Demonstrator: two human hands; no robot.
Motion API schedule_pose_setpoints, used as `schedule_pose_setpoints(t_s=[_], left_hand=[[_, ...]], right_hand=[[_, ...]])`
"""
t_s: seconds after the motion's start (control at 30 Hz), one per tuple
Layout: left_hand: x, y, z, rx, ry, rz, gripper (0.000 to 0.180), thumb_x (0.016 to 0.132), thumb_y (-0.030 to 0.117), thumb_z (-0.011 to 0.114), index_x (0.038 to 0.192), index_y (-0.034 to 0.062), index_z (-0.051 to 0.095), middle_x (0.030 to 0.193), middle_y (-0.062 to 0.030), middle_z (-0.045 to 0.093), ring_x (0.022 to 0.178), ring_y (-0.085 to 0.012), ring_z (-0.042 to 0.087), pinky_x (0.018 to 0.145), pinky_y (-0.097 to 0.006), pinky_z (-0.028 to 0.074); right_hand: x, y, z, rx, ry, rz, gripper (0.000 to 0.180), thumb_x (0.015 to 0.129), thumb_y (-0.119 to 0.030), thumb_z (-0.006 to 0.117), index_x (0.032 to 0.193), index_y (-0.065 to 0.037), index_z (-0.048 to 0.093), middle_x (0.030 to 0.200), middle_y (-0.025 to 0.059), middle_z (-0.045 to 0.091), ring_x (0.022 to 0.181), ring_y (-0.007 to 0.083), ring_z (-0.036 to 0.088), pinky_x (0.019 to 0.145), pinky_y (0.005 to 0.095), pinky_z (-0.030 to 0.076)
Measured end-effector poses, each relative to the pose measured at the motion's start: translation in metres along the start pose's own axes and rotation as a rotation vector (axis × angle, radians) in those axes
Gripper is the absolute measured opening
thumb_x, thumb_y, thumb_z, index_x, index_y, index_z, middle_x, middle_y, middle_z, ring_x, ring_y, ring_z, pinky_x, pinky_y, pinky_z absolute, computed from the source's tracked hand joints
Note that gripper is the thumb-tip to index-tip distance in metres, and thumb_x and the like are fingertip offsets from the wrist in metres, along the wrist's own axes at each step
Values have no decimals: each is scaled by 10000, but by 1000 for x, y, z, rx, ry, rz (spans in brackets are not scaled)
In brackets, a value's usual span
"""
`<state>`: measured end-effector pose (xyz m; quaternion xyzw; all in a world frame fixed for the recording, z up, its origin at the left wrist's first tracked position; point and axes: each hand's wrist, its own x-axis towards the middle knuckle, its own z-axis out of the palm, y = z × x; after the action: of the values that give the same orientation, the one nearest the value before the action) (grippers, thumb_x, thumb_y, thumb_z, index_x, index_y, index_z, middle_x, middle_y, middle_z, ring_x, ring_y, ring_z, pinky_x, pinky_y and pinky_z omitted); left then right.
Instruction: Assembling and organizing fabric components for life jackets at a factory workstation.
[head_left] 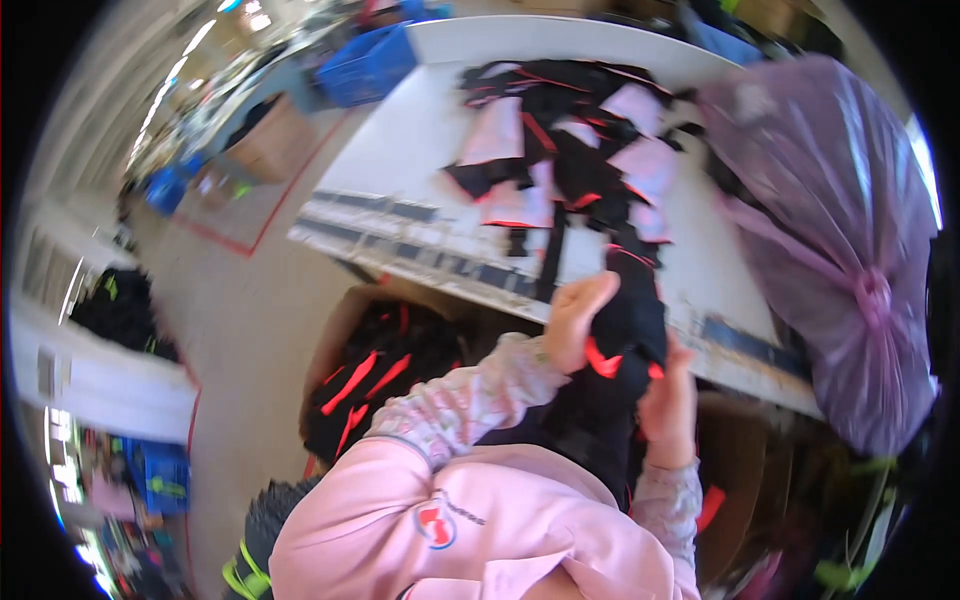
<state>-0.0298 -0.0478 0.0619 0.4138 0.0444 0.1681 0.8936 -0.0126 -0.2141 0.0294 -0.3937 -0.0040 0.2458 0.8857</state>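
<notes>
A black fabric piece with bright orange edging (630, 320) hangs between my two hands at the table's near edge. My left hand (575, 315) grips it from the left, and part of its fingers is hidden behind the cloth. Lower down on the right side, my right hand (670, 400) holds the same piece, its fingers slightly blurred. Just beyond them, a loose pile of black and white fabric pieces with orange trim (560, 150) spreads over the white table (390, 130). Straps dangle from the pile toward me.
A tied translucent purple bag (830, 240) bulges at the table's right. Below the table on the left, a carton (340, 320) contains black and orange pieces. A blue crate (368, 65) stands beyond the table's left corner. Dark strips line the table's near edge.
</notes>
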Motion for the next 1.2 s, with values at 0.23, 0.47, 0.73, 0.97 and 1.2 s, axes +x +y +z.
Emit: schedule_pose_setpoints(t_s=[0.23, 0.47, 0.73, 0.97, 1.2], left_hand=[[14, -38, -17, 557, -24, 172, 253, 930, 161, 563, 713, 39, 517, 693, 23, 473, 644, -65, 435, 604, -237, 372], [28, -25, -11, 1201, -486, 513, 222, 819, 187, 671, 932, 19, 579, 892, -135, 542, 864, -301, 529, 775, -355, 435], [20, -55, -32, 905, -338, -54, 219, 901, 190, 597, 815, 48, 454, 705, -1, 417, 658, -87, 384, 598, -251, 361], [31, -64, -26, 703, -203, 14, 222, 845, 193, 670, 790, 40, 518, 704, 8, 505, 658, -69, 466, 593, -227, 389], [57, -57, -25, 1345, -178, 324, 308, 717, 266, 747, 687, 12, 574, 679, -155, 604, 635, -303, 609, 568, -359, 447]], right_hand=[[-5, 4, 24, -7, 69, 8, 424, 958, -312, 491, 1239, 5, 469, 1126, 116, 586, 933, 194, 628, 816, 309, 522], [6, 5, -9, -849, 112, -441, 513, 898, -317, 592, 1219, 55, 445, 977, 175, 635, 829, 263, 651, 700, 333, 510], [7, 3, -20, -998, -96, -422, 806, 788, -318, 734, 1352, 27, 273, 1005, 202, 624, 860, 260, 651, 685, 345, 520], [-6, 33, -18, -355, 25, 148, 544, 853, -188, 669, 1275, -22, 369, 817, 103, 606, 596, 123, 585, 487, 242, 463], [-10, 23, -8, -851, -19, 228, 359, 939, -330, 517, 790, -8, 575, 491, 43, 528, 346, 94, 449, 348, 247, 354]])
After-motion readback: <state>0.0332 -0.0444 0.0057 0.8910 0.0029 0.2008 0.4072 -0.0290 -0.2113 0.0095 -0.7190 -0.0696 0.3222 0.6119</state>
